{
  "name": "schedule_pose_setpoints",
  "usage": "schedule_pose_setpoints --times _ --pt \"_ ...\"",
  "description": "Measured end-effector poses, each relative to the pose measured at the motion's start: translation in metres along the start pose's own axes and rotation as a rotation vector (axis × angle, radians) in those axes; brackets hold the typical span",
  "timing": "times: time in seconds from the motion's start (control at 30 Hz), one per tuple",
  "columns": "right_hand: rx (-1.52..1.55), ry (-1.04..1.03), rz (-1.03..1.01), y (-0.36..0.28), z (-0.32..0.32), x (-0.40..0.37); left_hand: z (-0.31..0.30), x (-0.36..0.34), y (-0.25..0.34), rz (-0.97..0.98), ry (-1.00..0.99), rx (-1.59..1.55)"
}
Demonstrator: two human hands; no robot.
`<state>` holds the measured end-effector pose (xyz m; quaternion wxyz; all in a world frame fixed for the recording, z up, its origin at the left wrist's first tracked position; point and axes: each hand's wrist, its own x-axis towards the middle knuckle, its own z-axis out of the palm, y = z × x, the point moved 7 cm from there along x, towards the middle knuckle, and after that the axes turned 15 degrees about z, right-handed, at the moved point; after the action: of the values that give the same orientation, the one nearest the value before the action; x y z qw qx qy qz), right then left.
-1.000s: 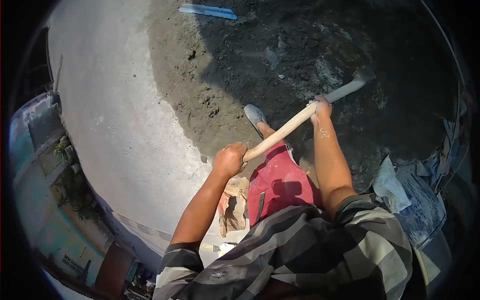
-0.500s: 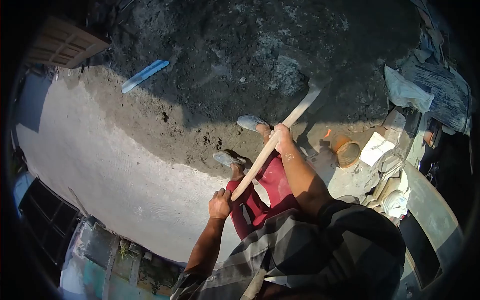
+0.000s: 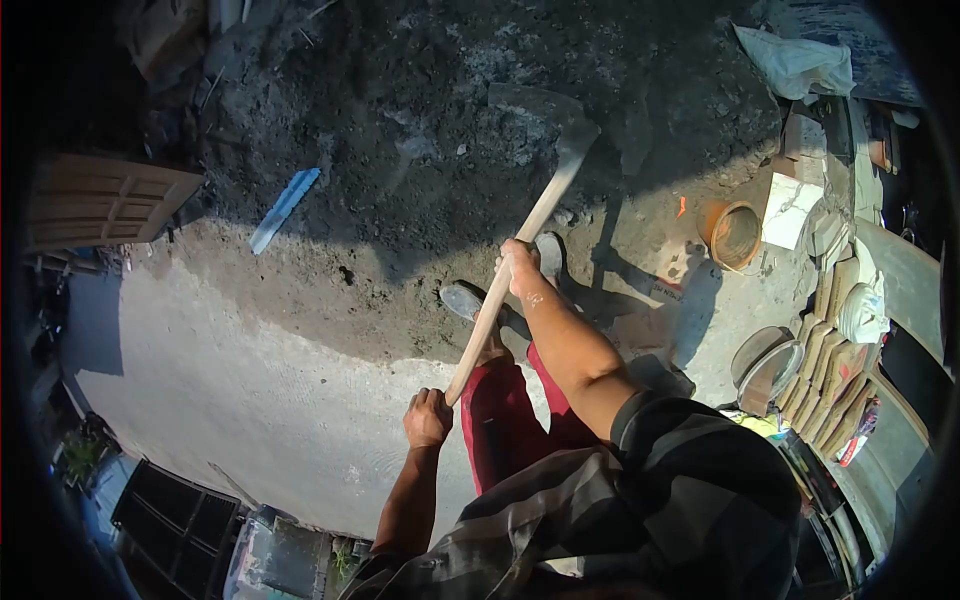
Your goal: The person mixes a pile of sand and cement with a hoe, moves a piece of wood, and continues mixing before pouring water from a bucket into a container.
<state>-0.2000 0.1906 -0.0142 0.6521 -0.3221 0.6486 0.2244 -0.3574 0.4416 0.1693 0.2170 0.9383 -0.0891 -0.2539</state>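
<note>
Both of my hands are wrapped round the pale wooden handle of a hoe (image 3: pixel 525 230). My left hand (image 3: pixel 428 418) closes on the butt end, low and to the left of my knees. Farther up the shaft, near its middle, my right hand (image 3: pixel 518 266) grips it above my shoes. The hoe's broad dark blade (image 3: pixel 540 103) lies over the shaded wet grey mix (image 3: pixel 400 100), and its far edge is hard to tell from the mix.
A blue strip (image 3: pixel 285 210) lies at the mix's left side, near a wooden panelled door (image 3: pixel 115 200). To the right stand an orange-brown bucket (image 3: pixel 737 236), a white tile (image 3: pixel 792 210), a white sack (image 3: pixel 800 62) and stacked folded bags (image 3: pixel 830 385). Pale concrete (image 3: pixel 230 370) spreads lower left.
My view has turned and shifted. The hoe has swung to a steeper angle, its blade now plainly visible farther left over the mix. Both hands keep their hold, and my feet appear repositioned.
</note>
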Motion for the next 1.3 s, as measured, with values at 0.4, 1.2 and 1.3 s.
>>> schedule_pose_setpoints --times 0.4,1.2,1.3 --pt "-0.228 -0.212 -0.339 -0.305 0.032 0.021 0.046 0.214 0.168 0.038 -0.186 -0.362" --pt "0.016 -0.255 -0.195 -0.233 -0.093 0.015 0.079 0.148 0.182 0.108 -0.152 -0.209" --pt "0.011 -0.221 -0.086 -0.172 -0.073 0.021 0.023 0.112 0.151 0.034 -0.127 -0.129"
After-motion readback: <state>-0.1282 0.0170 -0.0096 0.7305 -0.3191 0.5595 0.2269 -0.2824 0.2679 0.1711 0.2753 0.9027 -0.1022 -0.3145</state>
